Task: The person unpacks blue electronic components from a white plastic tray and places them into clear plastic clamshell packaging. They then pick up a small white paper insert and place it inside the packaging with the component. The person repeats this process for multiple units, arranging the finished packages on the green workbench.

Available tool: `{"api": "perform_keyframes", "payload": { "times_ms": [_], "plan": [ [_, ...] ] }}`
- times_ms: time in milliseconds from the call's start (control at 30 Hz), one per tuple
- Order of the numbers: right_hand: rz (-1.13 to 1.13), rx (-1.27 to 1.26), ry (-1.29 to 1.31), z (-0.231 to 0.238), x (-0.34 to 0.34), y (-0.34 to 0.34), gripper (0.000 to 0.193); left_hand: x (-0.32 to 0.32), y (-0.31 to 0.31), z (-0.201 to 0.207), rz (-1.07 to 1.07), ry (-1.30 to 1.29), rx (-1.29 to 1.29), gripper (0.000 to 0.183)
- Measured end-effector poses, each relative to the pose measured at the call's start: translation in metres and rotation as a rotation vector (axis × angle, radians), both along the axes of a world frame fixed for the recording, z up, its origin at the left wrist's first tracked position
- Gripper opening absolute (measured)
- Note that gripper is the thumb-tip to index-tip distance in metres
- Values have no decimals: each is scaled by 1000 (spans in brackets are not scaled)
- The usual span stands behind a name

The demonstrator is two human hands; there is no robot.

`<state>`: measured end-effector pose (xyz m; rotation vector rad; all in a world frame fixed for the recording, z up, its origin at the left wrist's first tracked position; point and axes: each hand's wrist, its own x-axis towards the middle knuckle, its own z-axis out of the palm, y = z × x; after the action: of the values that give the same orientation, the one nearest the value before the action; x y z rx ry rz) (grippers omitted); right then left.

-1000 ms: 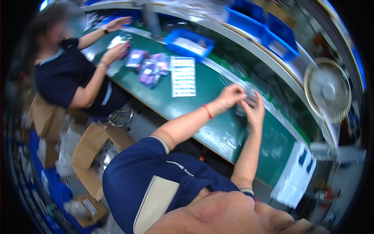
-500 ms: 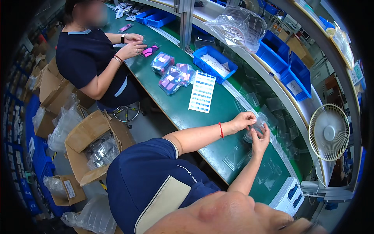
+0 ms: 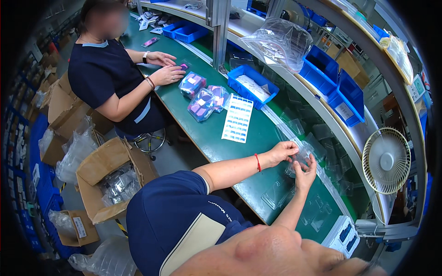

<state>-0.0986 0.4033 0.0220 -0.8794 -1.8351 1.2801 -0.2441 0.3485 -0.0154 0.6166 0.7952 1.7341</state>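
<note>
Between my hands is a clear plastic blister piece, held above the green bench. My left hand pinches its near-left edge, thumb and fingers together. Fingers curved around the other side, my right hand grips it from the right. Its exact shape is hard to make out against the other transparent plastic behind it. Just below my hands, more clear plastic pieces lie on the bench. A white sheet of blue-printed stickers lies to the left of my left hand.
Bags of pink and purple items and a blue bin of white slips stand farther along. A co-worker sits at the bench's left side. A fan is on the right, a white device near the bench end, cardboard boxes on the floor.
My hands stay on the clear plastic piece with little movement. The co-worker's hands have come together farther right, over the pink item, and the view has shifted slightly.
</note>
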Motion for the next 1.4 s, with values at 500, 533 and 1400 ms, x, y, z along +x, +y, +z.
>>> {"api": "perform_keyframes", "payload": {
  "times_ms": [500,533,1400],
  "plan": [
    [-105,189,-129,6,-6,-7,78,-7,0,-4,-11,102,8,11],
    [-110,189,-135,7,-6,-8,77,-8,-1,-4,-10,99,4,11],
    [-222,522,-323,7,2,0,35,-445,10,44,533,1434,-1291,33]
  ]
}}
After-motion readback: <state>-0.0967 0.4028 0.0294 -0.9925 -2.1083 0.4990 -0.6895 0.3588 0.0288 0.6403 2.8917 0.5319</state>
